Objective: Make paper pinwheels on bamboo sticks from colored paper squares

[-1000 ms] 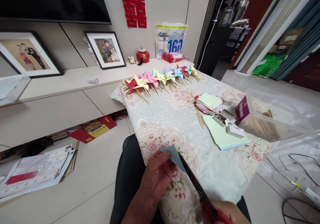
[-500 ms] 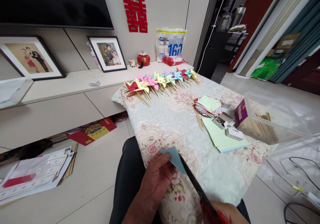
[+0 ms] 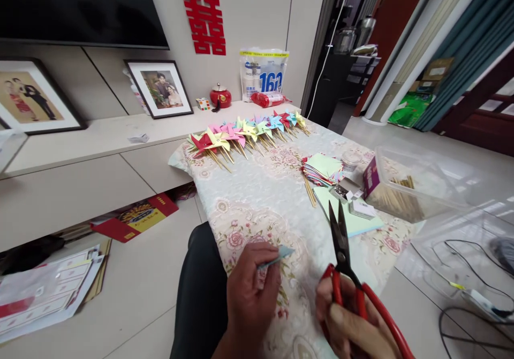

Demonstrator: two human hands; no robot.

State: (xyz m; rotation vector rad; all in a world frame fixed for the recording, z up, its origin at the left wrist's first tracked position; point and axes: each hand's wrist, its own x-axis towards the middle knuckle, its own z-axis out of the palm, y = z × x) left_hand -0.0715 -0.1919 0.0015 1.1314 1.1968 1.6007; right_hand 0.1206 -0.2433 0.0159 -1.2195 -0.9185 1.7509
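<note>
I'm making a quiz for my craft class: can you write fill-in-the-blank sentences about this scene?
1. The right hand holds scissors with ____ handles.
2. The left hand pinches a piece of ____ paper.
3. The pinwheels lie in a row at the table's ____ end.
4. The scissor blades point ____ from the person.

Missing words: red; blue; far; away

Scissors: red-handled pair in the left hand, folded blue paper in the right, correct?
Sides are swapped. The head view shows the scissors in the right hand and the folded blue paper pinched by the left hand.
</note>
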